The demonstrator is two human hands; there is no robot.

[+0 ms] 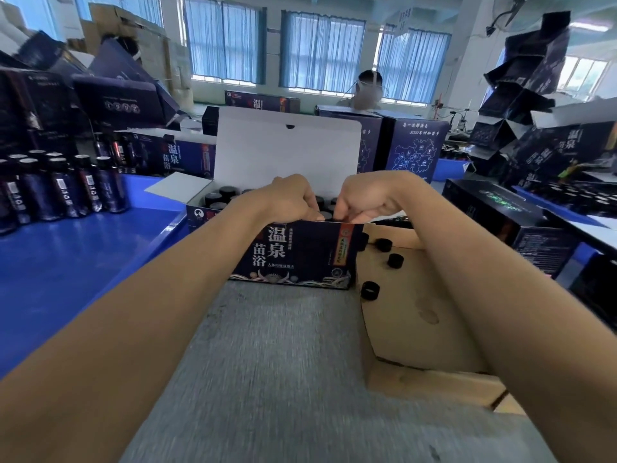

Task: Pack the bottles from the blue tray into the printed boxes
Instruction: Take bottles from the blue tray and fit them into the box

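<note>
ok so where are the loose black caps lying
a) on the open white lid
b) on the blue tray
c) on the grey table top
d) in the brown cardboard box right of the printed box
d: the loose black caps lie on the floor of the brown cardboard box, right of the printed box.

Navy printed box [310,262], white lettering [276,243]; blue tray [66,269]; caps [395,260] seemingly black.

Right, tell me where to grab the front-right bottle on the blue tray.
Probably grip the front-right bottle round its body, below the cap, coming from the right: it stands upright, other bottles crowd its left, and the blue tray is bare there.
</note>
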